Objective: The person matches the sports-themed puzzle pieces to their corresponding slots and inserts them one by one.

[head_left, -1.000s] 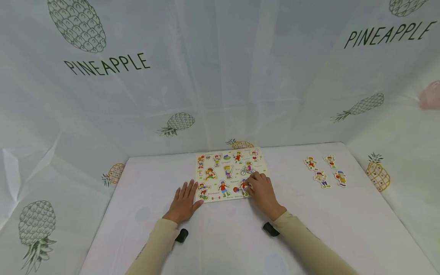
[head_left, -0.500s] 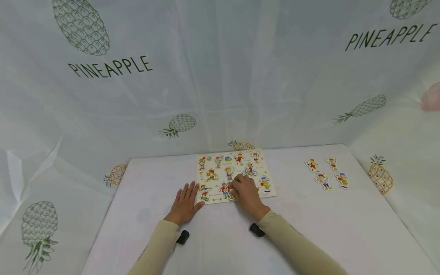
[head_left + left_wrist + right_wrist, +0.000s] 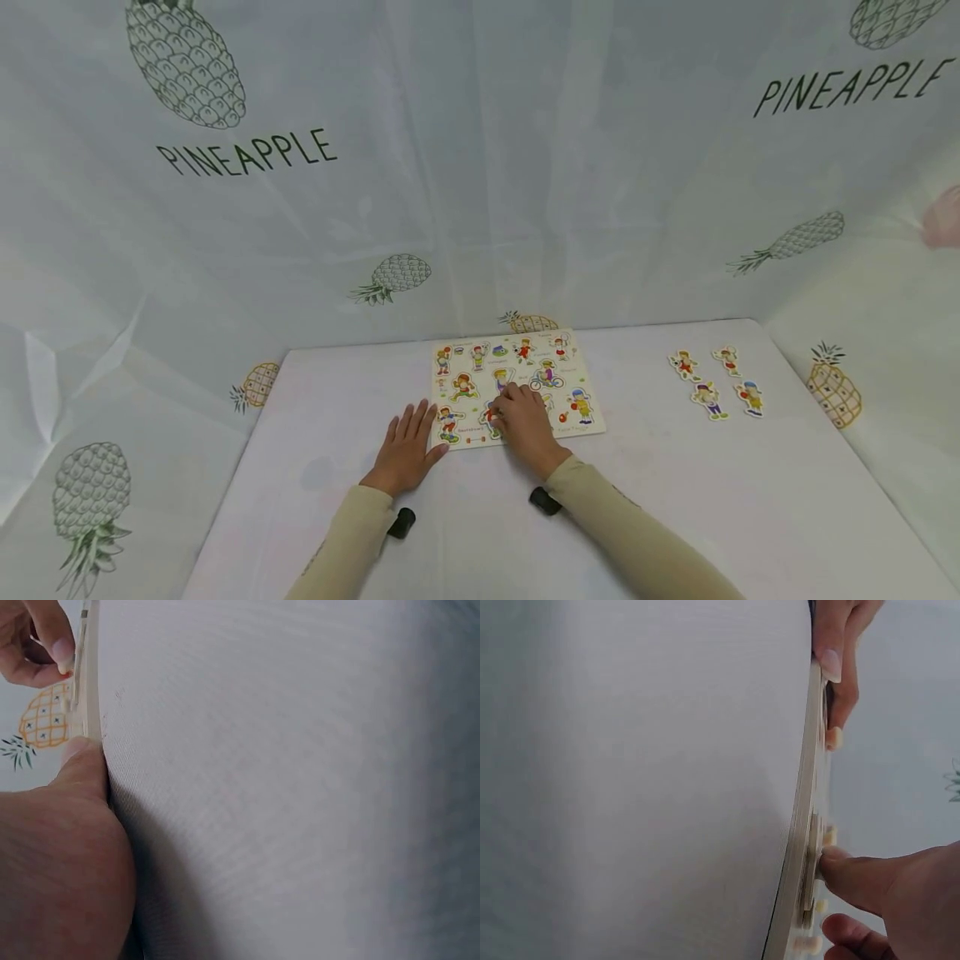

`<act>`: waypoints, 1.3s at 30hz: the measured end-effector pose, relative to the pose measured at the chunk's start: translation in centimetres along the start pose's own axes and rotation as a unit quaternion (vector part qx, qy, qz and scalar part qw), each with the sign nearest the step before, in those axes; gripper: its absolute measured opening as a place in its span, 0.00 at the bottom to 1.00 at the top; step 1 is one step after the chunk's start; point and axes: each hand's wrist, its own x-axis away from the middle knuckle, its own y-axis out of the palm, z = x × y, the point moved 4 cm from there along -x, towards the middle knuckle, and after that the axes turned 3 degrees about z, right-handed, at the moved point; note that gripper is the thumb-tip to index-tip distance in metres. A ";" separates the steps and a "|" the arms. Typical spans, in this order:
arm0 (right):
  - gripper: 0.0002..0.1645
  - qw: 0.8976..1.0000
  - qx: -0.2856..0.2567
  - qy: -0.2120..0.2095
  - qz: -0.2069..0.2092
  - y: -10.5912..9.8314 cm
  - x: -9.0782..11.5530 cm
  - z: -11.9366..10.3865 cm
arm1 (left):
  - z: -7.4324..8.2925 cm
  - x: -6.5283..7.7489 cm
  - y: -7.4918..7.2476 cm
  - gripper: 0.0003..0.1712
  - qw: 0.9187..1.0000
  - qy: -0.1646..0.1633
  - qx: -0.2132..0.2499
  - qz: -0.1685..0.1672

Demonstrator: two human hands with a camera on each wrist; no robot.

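A cream wooden puzzle board point(image 3: 471, 406) with sports figures lies at the back of the table. My left hand point(image 3: 403, 450) lies spread on the table at the board's left edge, its thumb point(image 3: 84, 761) on the front left corner. With thumb and fingertips, my right hand point(image 3: 525, 425) pinches a figure-shaped puzzle piece point(image 3: 489, 419) at the board's lower middle. The fingers partly cover this piece. In the right wrist view the piece point(image 3: 813, 859) appears edge-on against the board, with the thumb touching it. Small pegs stick up from the board's pieces.
Several loose figure pieces lie right of the board, among them a soccer player point(image 3: 683, 365) and a figure in purple point(image 3: 708, 401). A white pineapple-print sheet point(image 3: 510, 208) hangs behind the table.
My right hand has moved left along the board with the piece, from near the lower right to the lower middle. The board's right side is uncovered. The left hand stays put.
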 end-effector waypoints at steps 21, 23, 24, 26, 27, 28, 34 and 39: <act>0.10 1.000 0.007 0.020 -0.019 0.0 0.6 0.5 | 0.8 0.0 0.2 0.45 1.000 -0.005 0.014 -0.005; 0.11 1.000 0.001 0.025 -0.019 -0.3 0.9 0.7 | 0.7 0.0 0.3 0.45 1.000 -0.005 0.010 -0.005; 0.12 0.999 -0.004 0.029 -0.019 -0.5 1.0 1.0 | 0.7 0.0 0.3 0.45 1.000 -0.005 0.008 -0.005; 0.12 0.999 -0.009 0.036 -0.014 -1.2 1.4 1.6 | 0.7 0.0 0.2 0.45 1.000 -0.004 0.006 -0.003; 0.12 0.999 -0.016 0.041 -0.010 -1.7 1.6 2.0 | 0.8 0.1 0.2 0.45 1.000 -0.003 0.007 -0.002; 0.12 0.999 -0.021 0.047 -0.007 -2.2 1.8 2.5 | 0.8 0.1 0.0 0.45 1.000 -0.003 0.008 -0.001; 0.13 0.996 -0.018 0.083 0.019 -5.7 3.0 6.2 | 1.0 0.3 -0.6 0.45 1.000 -0.010 0.018 -0.009; 0.13 0.993 -0.002 0.112 0.039 -8.2 4.1 9.9 | 0.7 0.4 -0.5 0.46 0.999 -0.018 0.024 -0.018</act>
